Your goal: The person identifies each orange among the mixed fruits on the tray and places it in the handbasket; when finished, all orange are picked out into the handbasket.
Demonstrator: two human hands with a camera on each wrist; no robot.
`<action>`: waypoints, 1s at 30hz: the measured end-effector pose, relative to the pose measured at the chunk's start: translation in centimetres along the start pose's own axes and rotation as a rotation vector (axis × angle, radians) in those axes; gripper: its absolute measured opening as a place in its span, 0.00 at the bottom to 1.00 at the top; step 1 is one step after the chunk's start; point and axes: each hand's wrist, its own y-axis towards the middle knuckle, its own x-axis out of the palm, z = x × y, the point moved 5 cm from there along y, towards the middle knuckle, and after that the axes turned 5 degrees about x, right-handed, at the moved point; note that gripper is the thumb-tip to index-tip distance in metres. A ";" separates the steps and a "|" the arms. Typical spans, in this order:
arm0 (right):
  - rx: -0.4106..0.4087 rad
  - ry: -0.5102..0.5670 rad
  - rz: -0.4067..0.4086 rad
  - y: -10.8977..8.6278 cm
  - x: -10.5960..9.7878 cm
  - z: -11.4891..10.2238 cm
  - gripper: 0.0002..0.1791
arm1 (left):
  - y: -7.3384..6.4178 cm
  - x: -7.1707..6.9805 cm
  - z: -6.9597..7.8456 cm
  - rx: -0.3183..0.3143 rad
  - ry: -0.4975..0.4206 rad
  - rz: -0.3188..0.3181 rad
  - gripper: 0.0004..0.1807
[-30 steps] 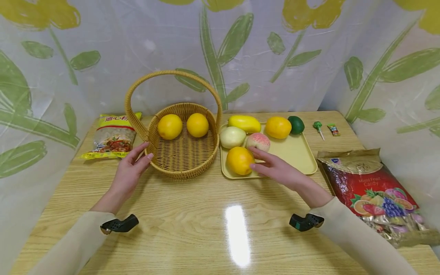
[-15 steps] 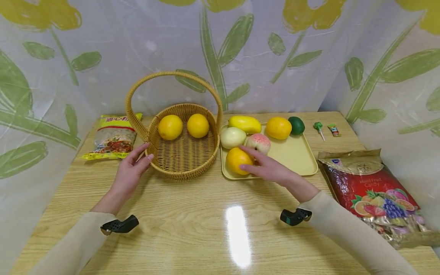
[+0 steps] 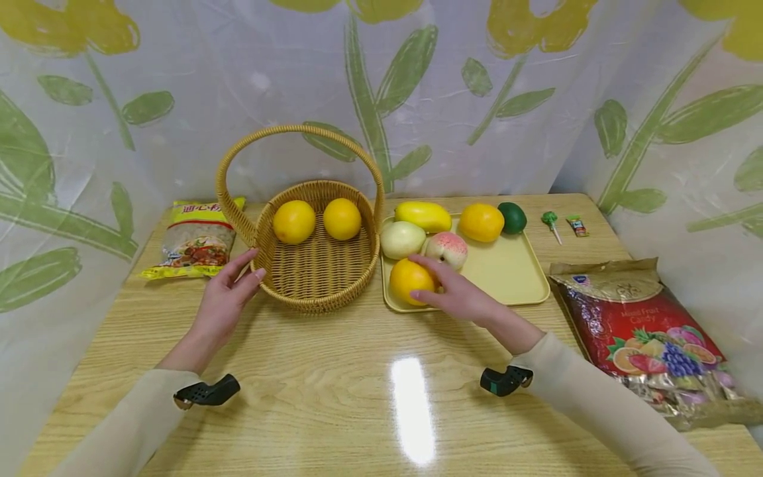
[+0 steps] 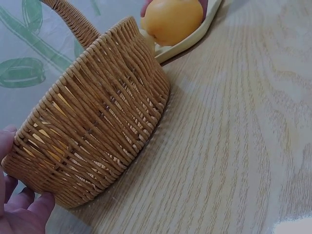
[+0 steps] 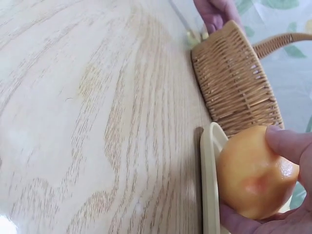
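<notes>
Currently grasping round, glossy orange fruit [image 3: 407,282] at near left corner of pale-yellow rectangular tray [image 3: 507,278], between thumb and fingers of right hand [image 3: 457,296]. Gripping round, tan woven basket [image 3: 316,270], just left of tray, with left hand [image 3: 225,291].

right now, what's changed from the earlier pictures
The right hand slid left over the front orange fruit in the tray and now grips it. The left hand stayed on the basket; the two fruits inside haven't moved.
</notes>
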 end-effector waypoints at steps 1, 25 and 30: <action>-0.001 -0.006 0.001 0.0 0.0 0.0 0.36 | 0.0 0.0 0.0 0.001 -0.003 0.000 0.36; 0.030 -0.031 0.178 -0.6 -0.8 -2.1 0.43 | 0.2 0.1 -0.3 0.000 0.032 0.020 0.37; 0.013 0.040 0.231 -0.2 -2.2 -4.0 0.39 | 0.1 0.0 -0.2 0.001 0.022 0.020 0.37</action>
